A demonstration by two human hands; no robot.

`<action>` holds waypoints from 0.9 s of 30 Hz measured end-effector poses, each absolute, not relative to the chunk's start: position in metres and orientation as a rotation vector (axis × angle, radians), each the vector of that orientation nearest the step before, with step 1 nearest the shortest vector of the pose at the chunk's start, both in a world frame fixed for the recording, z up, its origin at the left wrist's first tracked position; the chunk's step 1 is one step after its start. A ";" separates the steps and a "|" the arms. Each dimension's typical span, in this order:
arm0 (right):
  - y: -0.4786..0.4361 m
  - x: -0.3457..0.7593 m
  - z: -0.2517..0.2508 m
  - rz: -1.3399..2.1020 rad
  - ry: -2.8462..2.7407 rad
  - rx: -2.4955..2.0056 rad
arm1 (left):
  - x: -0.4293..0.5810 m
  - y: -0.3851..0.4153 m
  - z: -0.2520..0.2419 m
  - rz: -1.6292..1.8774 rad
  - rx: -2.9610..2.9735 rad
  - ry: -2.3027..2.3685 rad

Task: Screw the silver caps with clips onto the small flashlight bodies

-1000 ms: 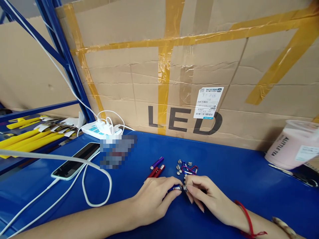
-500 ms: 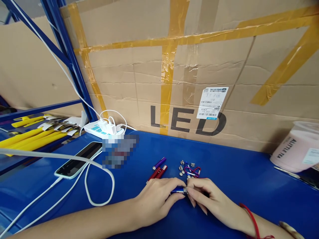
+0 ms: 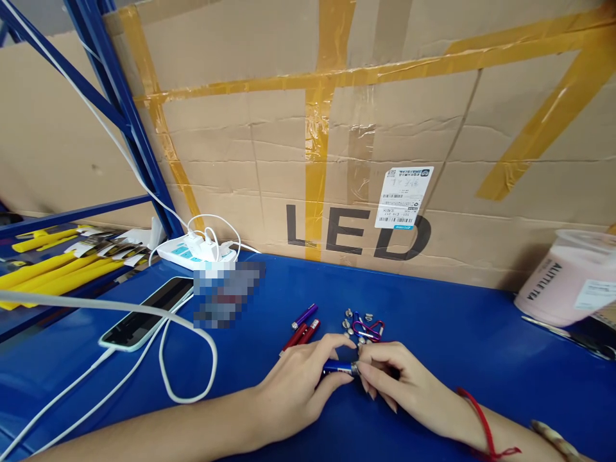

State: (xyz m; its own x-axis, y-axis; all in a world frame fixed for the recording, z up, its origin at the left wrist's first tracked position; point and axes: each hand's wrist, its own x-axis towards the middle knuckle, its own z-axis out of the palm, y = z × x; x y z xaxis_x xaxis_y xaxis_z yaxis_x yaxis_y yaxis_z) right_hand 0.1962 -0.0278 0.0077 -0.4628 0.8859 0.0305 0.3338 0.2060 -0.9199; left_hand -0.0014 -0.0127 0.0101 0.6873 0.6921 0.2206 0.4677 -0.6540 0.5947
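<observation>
Between my two hands is a small blue metal tube (image 3: 338,366), pen-like with a silver end; it could be a little flashlight or laser pointer. My left hand (image 3: 301,385) is curled round its left part, thumb below and index finger arched above, apart from the tube. My right hand (image 3: 403,384) pinches at the silver end with thumb and index finger; any small piece there is hidden. Just beyond lie a purple tube (image 3: 304,317), two red tubes (image 3: 308,332), several small silver pieces (image 3: 347,323), and purple and red carabiner clips (image 3: 368,331).
On the left, a phone (image 3: 147,314) lies with white cables (image 3: 212,359) looping across the blue table (image 3: 433,321). Behind it sits a white power strip (image 3: 180,253). A cardboard box (image 3: 269,160) stands along the back. A pink plastic cup (image 3: 553,282) is at the right.
My left index finger has lifted and spread farther from the thumb, showing more of the blue tube. My right hand keeps its pinch. The view has shifted slightly.
</observation>
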 end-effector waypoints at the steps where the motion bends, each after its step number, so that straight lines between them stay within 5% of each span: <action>1: -0.027 0.196 0.007 1.226 -1.914 -1.134 | -0.002 -0.013 0.010 0.600 2.396 0.894; 27: -0.029 0.196 0.002 0.849 -2.186 -1.167 | 0.001 -0.010 0.008 0.668 2.478 0.791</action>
